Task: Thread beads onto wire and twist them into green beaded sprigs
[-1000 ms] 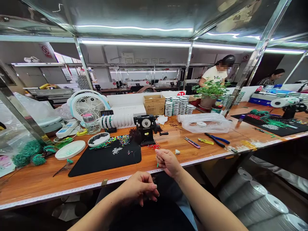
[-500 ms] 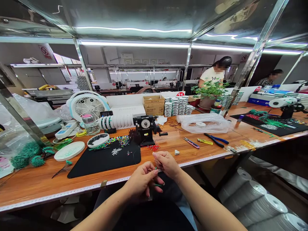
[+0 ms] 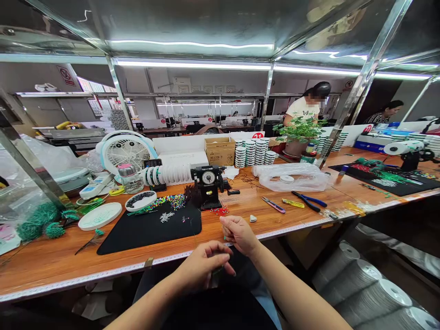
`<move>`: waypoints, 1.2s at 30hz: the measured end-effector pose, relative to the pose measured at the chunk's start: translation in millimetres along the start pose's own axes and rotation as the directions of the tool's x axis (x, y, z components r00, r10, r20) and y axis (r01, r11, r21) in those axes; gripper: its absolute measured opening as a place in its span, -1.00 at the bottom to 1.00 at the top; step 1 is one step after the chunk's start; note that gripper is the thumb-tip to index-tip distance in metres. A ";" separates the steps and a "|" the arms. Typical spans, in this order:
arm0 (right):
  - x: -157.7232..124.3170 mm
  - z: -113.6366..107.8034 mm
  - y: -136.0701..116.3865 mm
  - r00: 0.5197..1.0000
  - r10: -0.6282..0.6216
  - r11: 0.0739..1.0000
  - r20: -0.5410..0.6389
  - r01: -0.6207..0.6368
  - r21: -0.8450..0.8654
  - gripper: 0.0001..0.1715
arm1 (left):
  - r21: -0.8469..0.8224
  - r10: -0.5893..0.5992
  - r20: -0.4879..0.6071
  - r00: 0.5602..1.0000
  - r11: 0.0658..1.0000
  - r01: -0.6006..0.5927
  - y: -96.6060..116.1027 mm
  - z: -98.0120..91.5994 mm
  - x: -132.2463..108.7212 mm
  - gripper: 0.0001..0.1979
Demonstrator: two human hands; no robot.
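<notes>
My right hand [image 3: 239, 234] is closed in a pinch just over the table's front edge. A small green strand [image 3: 224, 238] shows under its fingers; its kind is too small to make out. Lower and to the left, my left hand [image 3: 206, 263] has its fingers loosely curled and apart, with nothing plainly held. Beyond my hands stands a black hand-cranked winding machine [image 3: 208, 183] with a round dial and a row of white spools [image 3: 172, 174]. Red beads [image 3: 219, 211] lie at its foot. A black mat [image 3: 151, 231] carries coloured beads [image 3: 175, 200] and small silvery pieces [image 3: 167, 217].
To the right lie snips [image 3: 274, 205], a yellow-handled cutter [image 3: 293, 203], blue-handled pliers [image 3: 311, 200] and a small whitish lump [image 3: 253, 218]. A clear plastic bag [image 3: 309, 176] is behind them. A fan [image 3: 125, 151] and green thread bundles [image 3: 37, 220] stand left. Another person [image 3: 304, 107] works across the table.
My left hand has moved down and away from my right hand, and its fingers have loosened. My right hand stays nearly in place, still pinched.
</notes>
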State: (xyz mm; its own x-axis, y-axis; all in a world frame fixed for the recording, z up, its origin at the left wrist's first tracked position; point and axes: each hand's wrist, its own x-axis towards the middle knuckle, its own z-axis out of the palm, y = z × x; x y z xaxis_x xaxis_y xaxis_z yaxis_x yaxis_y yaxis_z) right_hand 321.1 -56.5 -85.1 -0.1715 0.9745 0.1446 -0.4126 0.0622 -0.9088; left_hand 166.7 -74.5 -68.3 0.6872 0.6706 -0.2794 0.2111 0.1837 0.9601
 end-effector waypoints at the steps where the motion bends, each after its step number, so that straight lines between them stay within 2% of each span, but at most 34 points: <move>1: -0.8 0.5 0.3 1.000 0.002 1.000 0.011 -0.001 -0.022 -0.43 | -0.056 0.013 -0.029 1.000 0.998 -0.015 2.4 0.6 1.5 -0.68; 4: -2.0 1.1 1.5 1.000 0.002 0.998 0.027 0.000 -0.059 -0.46 | -0.187 0.029 -0.091 0.995 0.981 -0.045 7.1 0.6 4.5 -0.69; 10: 2.7 -0.1 3.5 1.000 -0.014 0.999 -0.025 0.015 0.037 -0.45 | -0.211 -0.041 0.024 0.999 0.976 0.046 6.2 -7.6 -3.4 -0.69; 15: 4.4 -0.2 3.0 0.998 -0.007 0.993 -0.059 0.014 0.113 -0.47 | -0.241 -0.085 0.046 0.995 0.966 0.094 0.3 -10.0 -9.2 -0.71; 18: 4.6 -2.4 1.7 0.997 0.000 0.991 -0.076 0.010 0.135 -0.48 | -0.265 -0.059 0.035 0.998 0.962 0.066 0.0 -13.1 -14.7 -0.70; 21: 4.5 -4.5 -0.4 0.995 0.002 0.989 -0.102 0.012 0.145 -0.48 | -0.372 0.040 0.049 0.998 0.928 -0.019 1.9 -20.9 -29.6 -0.69; 26: -0.2 5.3 0.0 0.993 0.023 0.994 -0.116 -0.010 0.110 -0.47 | -0.600 0.280 0.093 0.956 0.782 -0.171 -2.2 -34.0 -65.5 -0.86; 28: -6.2 14.6 2.4 0.991 0.031 0.996 -0.133 -0.020 0.083 -0.46 | -0.717 0.371 0.063 0.927 0.663 -0.216 -6.6 -38.1 -77.1 -0.83; 30: -15.1 24.8 5.9 0.985 0.060 0.998 -0.165 -0.056 0.026 -0.45 | -0.803 0.420 -0.020 0.907 0.534 -0.265 -12.2 -43.2 -86.6 -0.74; 33: -30.9 38.3 14.4 0.976 0.131 0.983 -0.176 -0.151 -0.107 -0.43 | -0.854 0.408 -0.202 0.890 0.372 -0.364 -22.7 -52.6 -98.7 -0.62; 36: -43.8 48.5 28.4 0.967 0.228 0.936 -0.113 -0.249 -0.247 -0.39 | -0.866 0.268 -0.331 0.905 0.295 -0.404 -33.6 -56.9 -108.1 -0.64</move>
State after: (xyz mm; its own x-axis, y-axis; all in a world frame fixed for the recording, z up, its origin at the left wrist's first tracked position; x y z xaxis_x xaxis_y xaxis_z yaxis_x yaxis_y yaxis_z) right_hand 273.5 -107.9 -98.3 -0.1588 0.9810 -0.1113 -0.1226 -0.1314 -0.9837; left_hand 45.7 -112.3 -69.5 0.4480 0.8940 0.0092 -0.8175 0.4055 0.4091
